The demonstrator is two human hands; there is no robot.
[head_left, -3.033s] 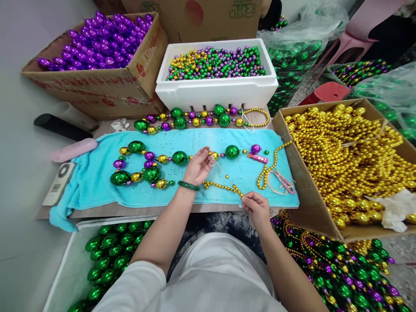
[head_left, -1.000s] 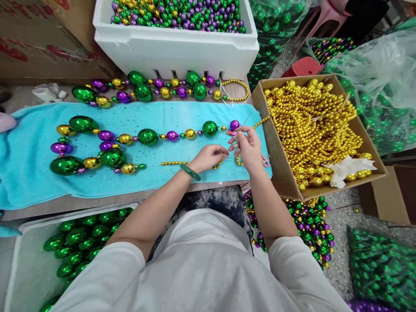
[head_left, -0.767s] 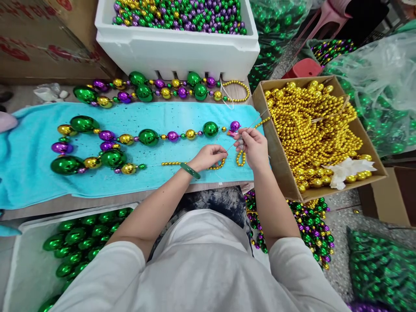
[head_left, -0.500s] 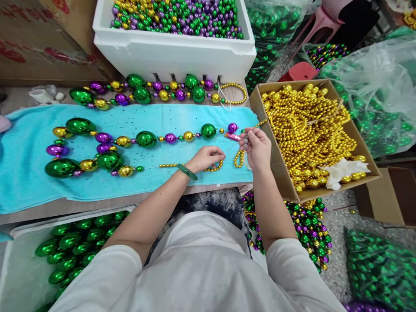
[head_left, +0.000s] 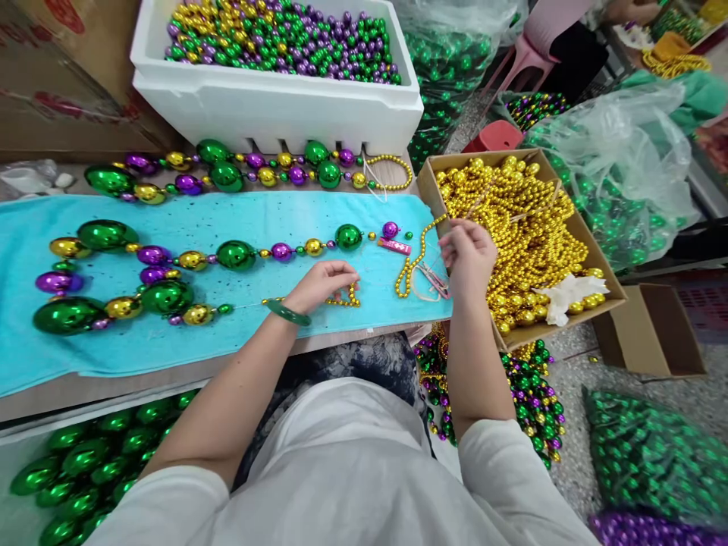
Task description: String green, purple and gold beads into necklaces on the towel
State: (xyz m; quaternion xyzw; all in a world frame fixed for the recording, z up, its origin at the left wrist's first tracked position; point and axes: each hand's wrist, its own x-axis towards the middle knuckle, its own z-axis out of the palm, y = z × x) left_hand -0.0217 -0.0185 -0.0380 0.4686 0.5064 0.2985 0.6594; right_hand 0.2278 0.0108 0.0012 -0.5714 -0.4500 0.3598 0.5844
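Observation:
My left hand (head_left: 321,287), a green bangle (head_left: 289,312) at its wrist, pinches a short gold bead string (head_left: 346,302) over the blue towel (head_left: 318,216). A thin thread joins that string to a large strand (head_left: 236,255) of green, gold and purple beads, laid in a loop. My right hand (head_left: 471,254) is closed in a pinch by the towel's right end; what its fingertips hold is too small to make out. Thread snips (head_left: 432,280) lie just left of it. Another gold bead string (head_left: 422,243) and a pink printed wrapper (head_left: 394,246) lie nearby.
A cardboard box (head_left: 611,299) of gold beads stands at the right. Behind the towel are a finished-looking strand (head_left: 226,176) and a white foam box (head_left: 273,106) of small beads. Large green beads (head_left: 88,456) fill a bin at lower left. Bagged green beads (head_left: 654,455) lie on the floor.
My right hand has let go of the snips, which now lie on the towel, and has moved right toward the cardboard box. The view has shifted; my left hand keeps its pinch.

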